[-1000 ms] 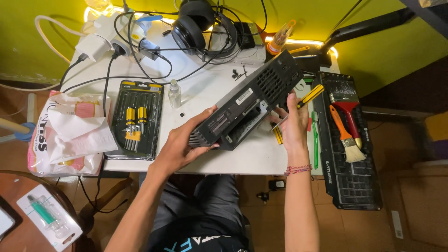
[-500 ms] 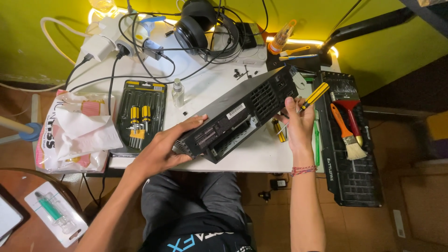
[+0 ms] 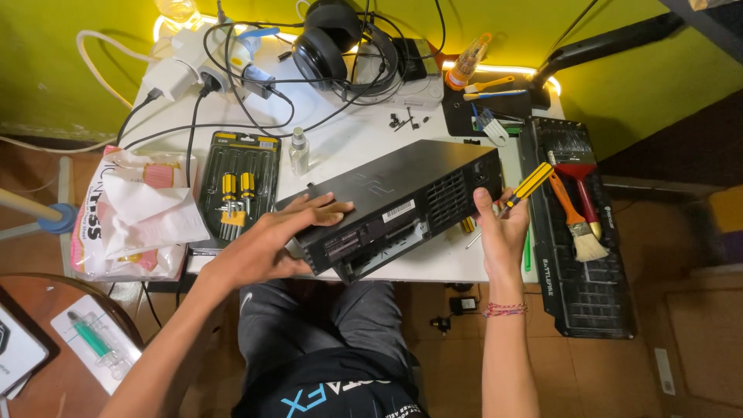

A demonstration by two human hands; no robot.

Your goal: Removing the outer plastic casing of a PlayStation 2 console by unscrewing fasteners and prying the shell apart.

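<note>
Black flat game console [image 3: 395,203], a rectangular plastic box with ventilation slots on its side, lies on the white table [image 3: 348,147] near the front edge, turned a little diagonally, with one long corner over the edge toward our lap. We judge that the work on it is at an early stage: the housing looks closed in one piece, no cover is lifted, and we see no inside parts. Some small dark screws [image 3: 406,120] lie loose on the table behind the console, so perhaps part of the unscrewing is done, but we cannot tell where they belong.

Our left hand [image 3: 279,236] rests flat and open on the top of the console, fingers spread, pressing it and gripping nothing. Our right hand [image 3: 499,232] touches the right end of the console with the thumb, and its fingers are closed around a screwdriver with a yellow and black handle [image 3: 530,186].

Beside the left hand lies a black case with yellow-handled screwdrivers [image 3: 236,190], then a small clear bottle [image 3: 299,151] and a white plastic bag [image 3: 135,217]. To the right, a paintbrush with an orange handle [image 3: 576,220] lies on a black keyboard [image 3: 588,279]. Black headphones [image 3: 333,39] and cables are at the back.
</note>
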